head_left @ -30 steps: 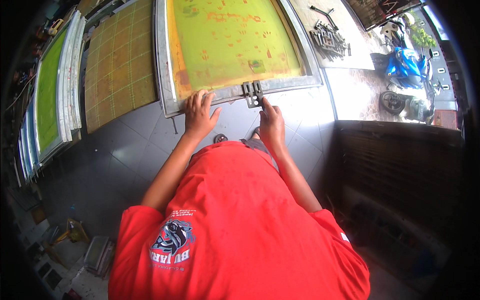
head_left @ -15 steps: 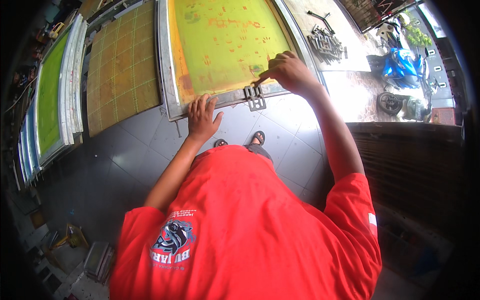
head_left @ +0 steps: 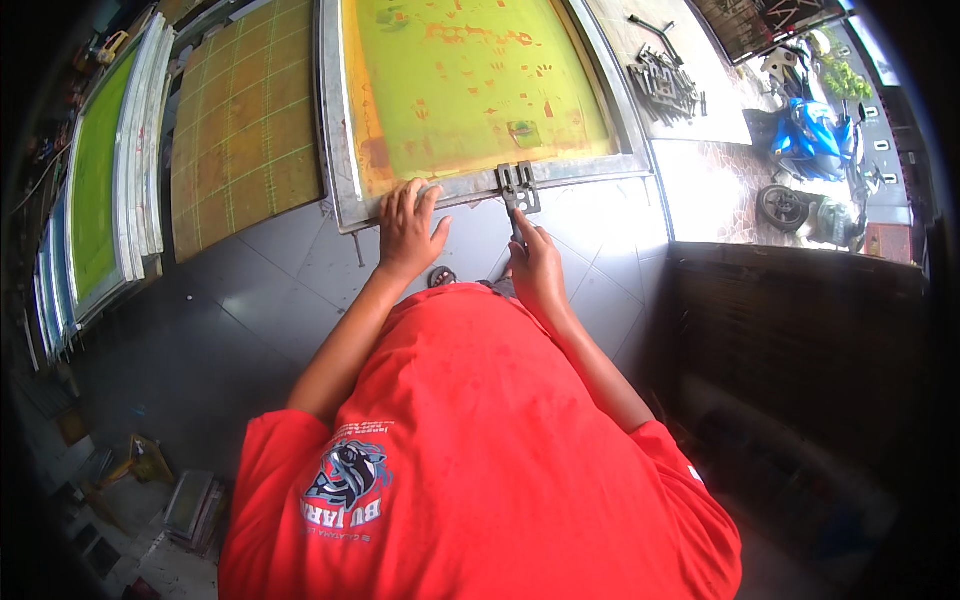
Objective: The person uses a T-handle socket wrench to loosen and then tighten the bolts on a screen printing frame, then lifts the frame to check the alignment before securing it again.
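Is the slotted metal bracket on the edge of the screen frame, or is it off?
On: the slotted bracket overlaps the near rail of the screen frame, its near end sticking out past the edge.

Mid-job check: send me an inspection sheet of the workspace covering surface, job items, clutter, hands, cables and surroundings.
Surface: yellow-green mesh with reddish patches, in a metal frame.
Job items: slotted bracket at the frame's near bar; slim dark tool against it.
Clutter: heap of dark metal parts on a pale board, right.
Hands: left hand rests its fingers on the near bar; right hand grips the tool.
Cables: none clearly made out.
Surroundings: stacked screens, left; grey tiled floor; blue motorbike, right.
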A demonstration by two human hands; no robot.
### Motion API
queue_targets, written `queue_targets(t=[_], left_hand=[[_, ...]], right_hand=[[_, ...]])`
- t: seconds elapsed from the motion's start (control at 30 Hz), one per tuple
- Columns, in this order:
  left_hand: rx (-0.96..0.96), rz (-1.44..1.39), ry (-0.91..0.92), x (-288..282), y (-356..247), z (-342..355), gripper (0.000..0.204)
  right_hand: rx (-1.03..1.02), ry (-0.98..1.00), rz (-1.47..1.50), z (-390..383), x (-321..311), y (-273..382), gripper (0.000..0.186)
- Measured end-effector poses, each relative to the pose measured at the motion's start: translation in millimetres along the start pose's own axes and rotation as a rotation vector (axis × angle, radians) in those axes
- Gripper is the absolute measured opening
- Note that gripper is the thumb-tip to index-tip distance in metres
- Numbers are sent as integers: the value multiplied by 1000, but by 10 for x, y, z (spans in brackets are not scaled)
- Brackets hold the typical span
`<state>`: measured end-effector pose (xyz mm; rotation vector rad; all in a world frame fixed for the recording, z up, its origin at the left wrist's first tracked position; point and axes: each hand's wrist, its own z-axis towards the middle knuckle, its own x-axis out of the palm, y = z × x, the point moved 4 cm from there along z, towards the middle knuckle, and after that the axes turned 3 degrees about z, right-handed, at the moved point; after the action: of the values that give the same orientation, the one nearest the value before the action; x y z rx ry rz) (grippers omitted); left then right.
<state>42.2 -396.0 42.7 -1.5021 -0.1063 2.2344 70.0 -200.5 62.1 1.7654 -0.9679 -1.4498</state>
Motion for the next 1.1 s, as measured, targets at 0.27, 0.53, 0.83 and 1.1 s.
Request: queue_targets(t=[0.27,0.53,0.83,1.1], left_hand=[[9,8,-4,26,10,-3,48],[15,26,9,-4,-11,3,47],[55,124,20,56,25,-36,50],[1,104,0,68,10,-43,49]], right_hand=[[184,-63,476,-8,212,-14,46],[554,-69,1429,180,563,-102,10],[479,244,932,299,102,-426,25],[-167,156,-504,1010,-936,319,25]])
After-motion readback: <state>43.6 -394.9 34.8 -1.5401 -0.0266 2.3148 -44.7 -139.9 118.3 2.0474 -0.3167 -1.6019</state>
